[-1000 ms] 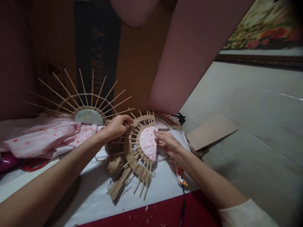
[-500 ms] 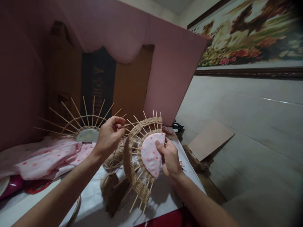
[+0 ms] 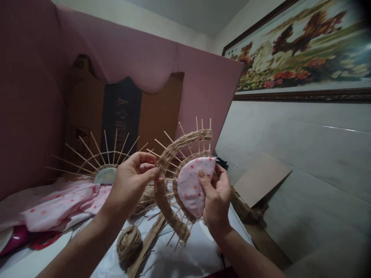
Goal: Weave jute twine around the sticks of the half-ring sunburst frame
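A: Where is the woven fan [image 3: 187,183]?

B: Held up above the table, tilted, between the two hands. Its middle is a half-round panel [image 3: 191,193] of pink spotted cloth, edged with braid. Thin sticks run out from that edge through a wide outer band [image 3: 185,141] of twine weave.

A: And the right hand [image 3: 217,197]?

B: Gripping the fan at the panel's straight side, thumb flat on the cloth, the other fingers behind (mostly hidden from here).

A: The left hand [image 3: 136,173]?

B: Narrowed to a pinch, thumb and fingers on the edge of the outer band. I can't tell whether a loose strand is caught there too.

A: What lies below?

B: A ball of twine [image 3: 129,243], just beside a brown strip [image 3: 149,241], on a white table covering [image 3: 179,262].

A: Farther off?

B: To the left, a second fan [image 3: 106,174] with a pale centre and bare spokes, behind crumpled spotted cloth [image 3: 60,200]. Beyond stands a pink panel [image 3: 203,85] with brown cardboard [image 3: 159,112]; to the right, a framed picture [image 3: 295,54] hangs on the wall [image 3: 319,131].
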{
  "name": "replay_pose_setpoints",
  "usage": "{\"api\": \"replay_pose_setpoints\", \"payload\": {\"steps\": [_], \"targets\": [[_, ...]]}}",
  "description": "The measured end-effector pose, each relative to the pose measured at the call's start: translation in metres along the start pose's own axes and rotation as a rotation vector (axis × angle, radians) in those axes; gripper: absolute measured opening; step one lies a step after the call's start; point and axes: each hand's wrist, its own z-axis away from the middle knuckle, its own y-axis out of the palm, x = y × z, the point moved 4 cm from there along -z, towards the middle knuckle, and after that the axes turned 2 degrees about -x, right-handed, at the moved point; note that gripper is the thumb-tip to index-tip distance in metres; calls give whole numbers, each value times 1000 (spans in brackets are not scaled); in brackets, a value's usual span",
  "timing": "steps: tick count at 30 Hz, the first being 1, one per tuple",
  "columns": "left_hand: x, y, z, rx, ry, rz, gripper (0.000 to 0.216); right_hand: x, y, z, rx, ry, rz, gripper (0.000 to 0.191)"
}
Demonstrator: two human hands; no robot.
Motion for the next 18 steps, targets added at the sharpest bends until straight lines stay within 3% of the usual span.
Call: {"api": "replay_pose_setpoints", "payload": {"steps": [3, 5, 8, 12, 16, 18], "targets": [[-1, -2, 2, -5, -154, 97, 35, 3, -3, 2, -10, -29, 9, 42], [0, -6, 2, -28, -163, 95, 35, 4, -3, 2, -13, -33, 12, 42], [3, -11, 0, -59, -23, -36, 31, 5, -3, 2, -18, -27, 19, 42], [3, -12, 1, -97, 193, -434, 20, 5, -2, 4, -13, 1, 18, 42], [1, -6, 4, -52, 263, -707, 13, 4, -2, 5, -4, 58, -16, 42], [-1, -6, 6, -89, 322, -821, 13, 4, -1, 5, 4, 85, -41, 41]]}}
